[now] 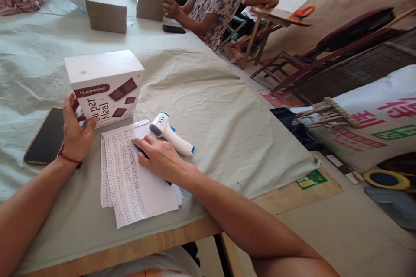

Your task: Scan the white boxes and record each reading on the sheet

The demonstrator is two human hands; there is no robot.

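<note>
A white carton (105,69) stands upright at the left of the cloth-covered bench (211,95), its front printed with a brown "NutriMotion" band, brown lettering reading "Meal", and pictures of dark brown blocks. Nearer, just right of it, lies a loose stack of white paper (126,186), the top sheet's left part filled with rows of small dark writing, its right part bare.

The left hand (79,136) is partly open around the carton's near left corner, thumb against the front, fingers along the left side. The right hand (160,156) rests on the paper, fingers curled closed around a black pen (142,151), mostly hidden beneath.

A white-and-blue handheld thermometer (173,136) lies just beyond the right hand; a dark phone (45,138) lies left of the left hand.
</note>
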